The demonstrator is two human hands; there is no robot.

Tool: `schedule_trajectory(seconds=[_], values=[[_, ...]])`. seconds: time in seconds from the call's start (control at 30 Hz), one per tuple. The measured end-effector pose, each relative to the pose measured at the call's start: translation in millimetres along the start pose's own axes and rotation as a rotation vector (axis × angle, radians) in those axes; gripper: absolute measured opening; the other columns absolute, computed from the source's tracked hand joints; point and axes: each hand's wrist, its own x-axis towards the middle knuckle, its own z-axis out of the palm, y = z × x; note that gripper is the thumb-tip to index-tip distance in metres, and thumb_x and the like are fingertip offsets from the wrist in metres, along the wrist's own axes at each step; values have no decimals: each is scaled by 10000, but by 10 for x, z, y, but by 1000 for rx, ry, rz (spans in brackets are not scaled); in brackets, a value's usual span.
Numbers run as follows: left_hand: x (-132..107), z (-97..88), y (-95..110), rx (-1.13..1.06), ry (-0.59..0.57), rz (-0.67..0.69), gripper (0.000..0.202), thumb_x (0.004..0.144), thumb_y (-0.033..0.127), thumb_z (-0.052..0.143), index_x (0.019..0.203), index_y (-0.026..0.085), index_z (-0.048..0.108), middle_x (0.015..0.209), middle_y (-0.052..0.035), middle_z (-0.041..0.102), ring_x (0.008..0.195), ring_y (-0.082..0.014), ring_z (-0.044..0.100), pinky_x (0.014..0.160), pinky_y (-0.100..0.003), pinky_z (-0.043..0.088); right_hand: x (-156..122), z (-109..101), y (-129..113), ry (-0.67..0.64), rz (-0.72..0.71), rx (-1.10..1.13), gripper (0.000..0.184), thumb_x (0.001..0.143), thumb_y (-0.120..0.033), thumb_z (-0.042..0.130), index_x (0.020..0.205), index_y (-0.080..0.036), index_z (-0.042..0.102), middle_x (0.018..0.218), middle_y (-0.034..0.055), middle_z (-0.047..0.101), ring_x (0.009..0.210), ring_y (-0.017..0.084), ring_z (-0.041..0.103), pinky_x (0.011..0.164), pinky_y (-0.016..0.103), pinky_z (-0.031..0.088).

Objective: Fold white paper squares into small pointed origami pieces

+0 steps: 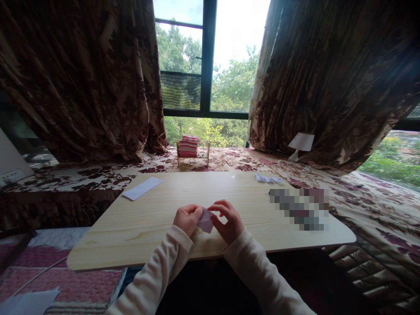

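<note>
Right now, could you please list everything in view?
Windows: two, dark-framed, centre and right
Trees: several, green, outside
Curtains: two, brown, either side
Ledge: one, floral, back
Lamp: one, white, right
Rack: one, pale, ledge centre
Cloths: pile, pink, on rack
Table: one, pale wood, centre
Flat paper: one, white, table left
Folded pieces: several, white, table right
Pixelated patch: one, multicoloured, table right
Loose paper: one, white, lower left
Padded cover: one, pink, lower left
Held paper: one, pale, centre
Left hand: one, cream-sleeved, pinching paper
Right hand: one, cream-sleeved, at paper's edge
</note>
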Motion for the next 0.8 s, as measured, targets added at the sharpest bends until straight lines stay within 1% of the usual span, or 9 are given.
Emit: schedule_trajectory(seconds=[0.13, 0.3, 0.47, 0.67, 0.8], values=[[13, -2, -24, 15, -10, 2, 271, 665, 369, 563, 608, 117, 644, 535, -16, 601, 512, -123, 510, 501, -217, 386, -6, 7, -21, -5, -5, -18, 292, 712, -75, 514, 953, -218, 598, 847, 47, 552, 797, 175, 514, 598, 283, 457], [10, -2, -29, 28, -5, 6, 278, 668, 380, 568, 611, 120, 650, 548, -19, 614, 512, -120, 514, 500, -217, 387, -17, 15, -5, -24, -37, -34, 218, 727, -66, 500, 815, -218, 628, 813, 38, 547, 791, 169, 507, 654, 302, 456], [-7, 12, 2, -22, 0, -5, 285, 660, 390, 587, 611, 116, 644, 545, -18, 613, 500, -115, 509, 490, -215, 385, -23, 32, 17, -45, -32, -10, 199, 715, -80, 530, 835, -212, 618, 806, 39, 568, 748, 161, 505, 587, 272, 447], [-11, 8, 13, -40, -57, -5, 290, 660, 394, 604, 590, 115, 637, 486, 7, 565, 471, -102, 480, 467, -202, 360, -18, 36, -2, -59, -41, -20, 106, 740, -161, 567, 778, -217, 649, 754, 37, 558, 737, 161, 515, 605, 280, 455], [-5, 5, -9, -43, -74, -9, 290, 670, 392, 606, 625, 109, 652, 520, -8, 591, 492, -107, 493, 480, -203, 370, -5, 25, -8, -74, -21, 15, 104, 760, -196, 550, 787, -210, 649, 750, 42, 558, 710, 154, 517, 552, 260, 450]])
